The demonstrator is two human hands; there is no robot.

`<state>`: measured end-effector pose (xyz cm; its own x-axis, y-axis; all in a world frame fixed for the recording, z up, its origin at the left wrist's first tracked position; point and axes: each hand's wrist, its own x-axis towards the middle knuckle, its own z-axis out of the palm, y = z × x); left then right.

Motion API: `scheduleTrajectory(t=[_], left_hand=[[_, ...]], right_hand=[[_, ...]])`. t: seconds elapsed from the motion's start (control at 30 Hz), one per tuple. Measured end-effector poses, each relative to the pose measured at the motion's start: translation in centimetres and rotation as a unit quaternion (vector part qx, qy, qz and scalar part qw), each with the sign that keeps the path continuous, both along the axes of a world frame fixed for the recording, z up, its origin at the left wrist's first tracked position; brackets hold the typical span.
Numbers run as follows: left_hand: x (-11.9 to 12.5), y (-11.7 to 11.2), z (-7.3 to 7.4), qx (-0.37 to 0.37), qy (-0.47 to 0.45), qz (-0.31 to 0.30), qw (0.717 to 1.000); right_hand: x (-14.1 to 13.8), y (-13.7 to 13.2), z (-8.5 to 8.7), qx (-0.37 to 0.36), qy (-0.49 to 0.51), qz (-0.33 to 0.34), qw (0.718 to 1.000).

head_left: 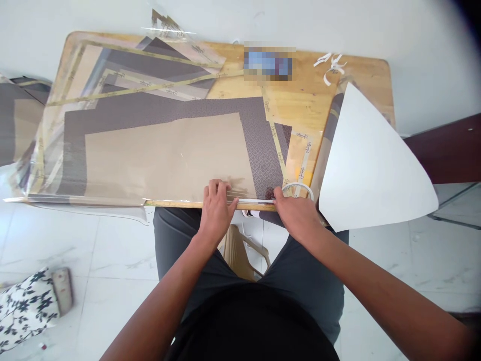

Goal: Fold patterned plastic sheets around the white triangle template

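A wide patterned sheet (pixel 161 160), beige in the middle with a dark border and a glossy clear surface, lies along the table's front edge. My left hand (pixel 218 210) rests on that edge, its bent fingers on the sheet and its thumb out against a thin white tape strip (pixel 255 200). The strip runs along the edge between my two hands. My right hand (pixel 298 213) is closed on a white tape roll (pixel 310 189), whose rim shows above the knuckles. The undersides of both hands are hidden.
More printed plastic sheets (pixel 158 65) overlap on the wooden table (pixel 300 95). A large white curved sheet (pixel 376 165) covers its right end. A pixelated object (pixel 268 63) and white scraps (pixel 332 65) lie at the back. A beige chair (pixel 236 253) shows between the legs.
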<state>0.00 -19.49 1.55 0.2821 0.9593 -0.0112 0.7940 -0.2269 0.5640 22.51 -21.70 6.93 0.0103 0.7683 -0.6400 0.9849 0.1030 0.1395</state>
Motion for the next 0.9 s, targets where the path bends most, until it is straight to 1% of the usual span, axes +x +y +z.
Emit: scheduleTrajectory(t=[0.07,0.13,0.2,0.27,0.3,0.33,0.4,0.5,0.6,0.73,0.83,0.9], left_hand=[[0.0,0.2,0.2,-0.001,0.006,-0.016,1.0],[0.6,-0.2,0.3,0.012,0.017,-0.053,0.998],[1.9,-1.1,0.1,0.036,0.024,-0.118,0.992],[3.6,-2.4,-0.5,0.059,0.028,-0.193,0.979],[4.4,-3.1,-0.9,0.067,0.033,-0.219,0.973],[5.0,-3.6,-1.3,0.074,0.041,-0.231,0.969],[5.9,-4.5,-2.1,0.086,0.063,-0.235,0.966],[6.1,-5.0,-2.8,0.1,0.103,-0.231,0.962],[5.7,-5.0,-3.0,0.114,0.145,-0.242,0.953],[5.2,-5.0,-3.2,0.118,0.188,-0.275,0.936],[5.1,-5.0,-3.4,0.117,0.205,-0.287,0.928],[5.3,-5.1,-3.6,0.12,0.208,-0.287,0.927]], right_hand=[[-0.1,0.2,0.1,-0.002,0.002,0.0,1.0],[-0.1,0.4,0.3,-0.001,0.004,0.004,1.0],[-0.2,0.5,0.4,-0.002,0.008,0.009,1.0],[-0.3,0.5,0.6,-0.004,0.009,0.013,1.0],[-0.3,0.5,0.7,-0.005,0.008,0.016,1.0],[-0.4,0.5,0.7,-0.007,0.008,0.019,1.0],[-0.4,0.5,0.8,-0.009,0.009,0.026,1.0],[-0.3,0.5,0.8,-0.006,0.011,0.032,0.999],[-0.5,0.5,0.6,-0.01,0.009,0.029,0.999],[-1.7,0.3,0.2,-0.005,0.009,0.029,1.0],[-2.5,0.5,0.1,0.003,0.006,0.042,0.999],[-2.2,1.0,0.3,0.004,0.003,0.047,0.999]])
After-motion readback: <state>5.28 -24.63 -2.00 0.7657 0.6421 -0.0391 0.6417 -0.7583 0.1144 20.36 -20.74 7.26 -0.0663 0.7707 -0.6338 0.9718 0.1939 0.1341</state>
